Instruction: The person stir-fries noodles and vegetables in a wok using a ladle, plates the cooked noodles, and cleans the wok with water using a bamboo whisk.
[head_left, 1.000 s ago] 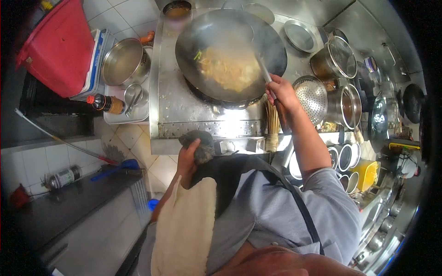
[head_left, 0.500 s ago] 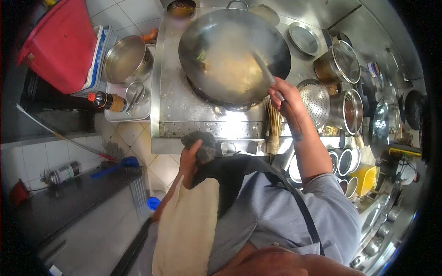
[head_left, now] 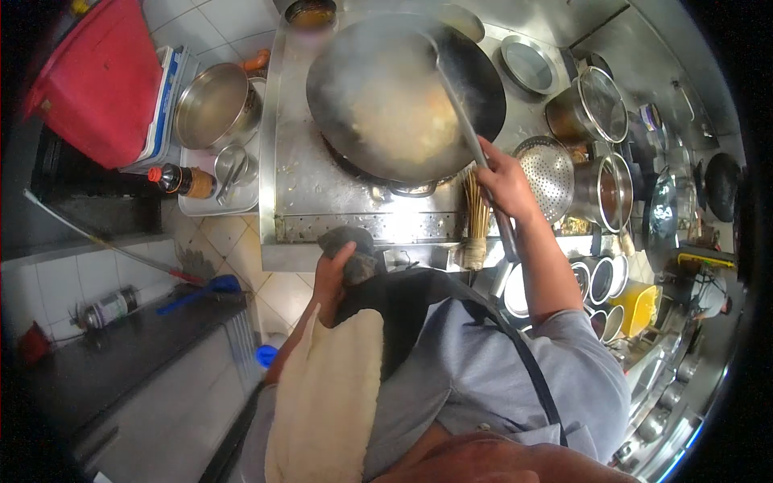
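1. Grasping a long metal utensil, the right hand has its fingers closed round the handle; steam obscures the utensil's far end.
2. Food, in the wok on the stove; its outlines are blurred and its ingredients cannot be told.
3. Left hand, clenched on a dark cloth at the stove's near edge; the thumb shows, the other fingers are largely hidden.
4. Perforated strainer, right of the wok; its left edge is partly covered by the right hand and forearm.
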Demonstrator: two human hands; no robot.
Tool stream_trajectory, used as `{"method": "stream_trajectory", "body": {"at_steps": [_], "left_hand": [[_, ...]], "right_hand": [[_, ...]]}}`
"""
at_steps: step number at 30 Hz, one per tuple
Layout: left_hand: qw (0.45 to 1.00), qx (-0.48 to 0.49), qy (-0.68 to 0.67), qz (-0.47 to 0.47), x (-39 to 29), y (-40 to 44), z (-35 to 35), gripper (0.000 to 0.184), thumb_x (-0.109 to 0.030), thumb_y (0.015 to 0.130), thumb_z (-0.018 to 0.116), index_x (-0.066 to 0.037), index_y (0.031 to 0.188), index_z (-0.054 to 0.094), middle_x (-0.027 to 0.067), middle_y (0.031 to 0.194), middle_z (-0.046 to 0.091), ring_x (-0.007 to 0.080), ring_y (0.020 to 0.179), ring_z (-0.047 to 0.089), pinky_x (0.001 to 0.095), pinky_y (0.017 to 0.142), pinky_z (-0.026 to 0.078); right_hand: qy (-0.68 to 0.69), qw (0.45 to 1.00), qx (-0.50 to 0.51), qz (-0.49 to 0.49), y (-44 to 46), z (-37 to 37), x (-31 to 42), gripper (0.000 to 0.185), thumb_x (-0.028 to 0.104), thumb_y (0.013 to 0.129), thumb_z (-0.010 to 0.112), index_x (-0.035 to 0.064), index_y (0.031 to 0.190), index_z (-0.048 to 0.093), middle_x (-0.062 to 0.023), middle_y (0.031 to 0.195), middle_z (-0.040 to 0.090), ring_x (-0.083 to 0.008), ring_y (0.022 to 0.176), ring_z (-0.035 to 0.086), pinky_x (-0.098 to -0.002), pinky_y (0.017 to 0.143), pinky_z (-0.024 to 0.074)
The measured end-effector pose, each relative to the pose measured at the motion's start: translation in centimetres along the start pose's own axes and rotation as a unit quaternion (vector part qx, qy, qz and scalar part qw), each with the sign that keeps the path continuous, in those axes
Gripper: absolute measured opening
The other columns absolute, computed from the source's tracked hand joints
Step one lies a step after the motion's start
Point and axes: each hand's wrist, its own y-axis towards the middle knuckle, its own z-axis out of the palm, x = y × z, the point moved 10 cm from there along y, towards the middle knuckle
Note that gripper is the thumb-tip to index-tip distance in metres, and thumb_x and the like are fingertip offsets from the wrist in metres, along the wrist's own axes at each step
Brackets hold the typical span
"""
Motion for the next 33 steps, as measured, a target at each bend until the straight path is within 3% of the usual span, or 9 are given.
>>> {"method": "stream_trajectory", "body": {"at_steps": [3, 6, 19, 21, 22, 24, 28, 31, 33], "left_hand": [[1.0, 0.005, 0.004, -0.006, -0.6, -0.4, 0.7, 0.038, -0.022, 0.093, 0.07, 0.001, 0.122, 0.064, 0.0086, 0.108, 0.069, 0.0202, 0.092, 0.068, 0.0341, 0.082, 0.055], [1.0, 0.005, 0.005, 0.003, -0.7, -0.5, 0.5, 0.038, -0.022, 0.093, 0.07, 0.001, 0.122, 0.064, 0.0087, 0.109, 0.069, 0.0202, 0.092, 0.068, 0.0345, 0.082, 0.055], [0.999, -0.005, 0.04, 0.01, -0.9, -0.5, 0.0, 0.047, -0.029, 0.092, 0.069, 0.002, 0.126, 0.059, 0.0114, 0.11, 0.067, 0.0236, 0.094, 0.068, 0.0376, 0.081, 0.058], [1.0, -0.011, 0.022, 0.008, -0.8, -0.3, 0.0, 0.044, -0.027, 0.092, 0.071, 0.001, 0.124, 0.062, 0.0102, 0.108, 0.069, 0.0223, 0.093, 0.068, 0.0357, 0.081, 0.056], [1.0, -0.018, 0.006, 0.005, -0.7, -0.2, -0.2, 0.04, -0.026, 0.091, 0.072, 0.0, 0.121, 0.065, 0.009, 0.106, 0.07, 0.021, 0.091, 0.068, 0.0338, 0.082, 0.055], [1.0, -0.008, 0.003, 0.009, -1.0, -0.2, -0.1, 0.039, -0.026, 0.092, 0.071, 0.0, 0.12, 0.065, 0.0086, 0.106, 0.07, 0.0207, 0.091, 0.068, 0.0336, 0.081, 0.055], [1.0, 0.011, 0.017, -0.004, -0.9, 0.2, -0.4, 0.034, -0.025, 0.093, 0.068, -0.001, 0.118, 0.066, 0.0074, 0.106, 0.069, 0.0197, 0.093, 0.067, 0.0329, 0.081, 0.054], [0.999, 0.011, 0.024, 0.025, -1.5, 0.1, -0.2, 0.032, -0.023, 0.095, 0.067, -0.001, 0.117, 0.065, 0.0073, 0.106, 0.069, 0.0189, 0.093, 0.066, 0.0323, 0.082, 0.053], [0.999, 0.01, 0.0, 0.041, -1.7, 0.1, 0.1, 0.031, -0.022, 0.095, 0.066, -0.002, 0.118, 0.065, 0.0072, 0.106, 0.069, 0.0184, 0.093, 0.066, 0.0321, 0.082, 0.053]], "right_hand": [[0.144, 0.987, 0.0, 0.067, 2.0, 0.7, -0.8, 0.06, 0.006, 0.09, 0.056, -0.0014, 0.149, 0.045, -0.0045, 0.07, 0.059, -0.0122, 0.049, 0.054, -0.0281, 0.048, 0.0452], [0.2, 0.977, 0.033, 0.061, 3.5, 1.5, -2.4, 0.056, 0.006, 0.09, 0.056, -0.0036, 0.145, 0.048, -0.0047, 0.071, 0.058, -0.013, 0.048, 0.053, -0.0287, 0.048, 0.0448], [0.337, 0.933, 0.058, 0.115, 1.5, 3.0, -2.1, 0.048, 0.01, 0.094, 0.053, -0.0061, 0.139, 0.049, -0.0044, 0.073, 0.057, -0.0134, 0.049, 0.051, -0.0283, 0.046, 0.0434], [0.348, 0.928, 0.054, 0.117, 1.5, 2.3, -1.5, 0.031, 0.012, 0.095, 0.053, -0.0035, 0.122, 0.056, -0.0046, 0.072, 0.056, -0.0133, 0.048, 0.05, -0.0288, 0.045, 0.0431], [0.347, 0.929, 0.054, 0.116, 1.6, 1.9, -1.2, 0.031, 0.012, 0.095, 0.053, -0.0035, 0.122, 0.056, -0.0046, 0.072, 0.056, -0.0133, 0.048, 0.05, -0.0288, 0.045, 0.0431], [0.381, 0.914, 0.078, 0.116, 1.8, 1.6, -0.2, 0.014, 0.015, 0.095, 0.054, 0.0021, 0.1, 0.055, -0.0048, 0.07, 0.054, -0.0131, 0.047, 0.048, -0.029, 0.044, 0.0416], [0.436, 0.887, 0.059, 0.138, 4.0, 1.4, 3.8, 0.018, 0.02, 0.096, 0.054, 0.0046, 0.086, 0.053, -0.0051, 0.065, 0.052, -0.0138, 0.046, 0.046, -0.0288, 0.043, 0.0373], [0.337, 0.924, 0.154, 0.096, 8.9, 2.2, 8.0, 0.021, 0.02, 0.096, 0.054, 0.0044, 0.083, 0.055, -0.0067, 0.068, 0.056, -0.0152, 0.047, 0.047, -0.0298, 0.045, 0.0382], [0.229, 0.964, 0.131, -0.006, 13.6, 2.3, 11.4, 0.02, 0.019, 0.095, 0.056, 0.0009, 0.087, 0.061, -0.008, 0.073, 0.059, -0.0167, 0.05, 0.051, -0.0319, 0.048, 0.0419]]}}
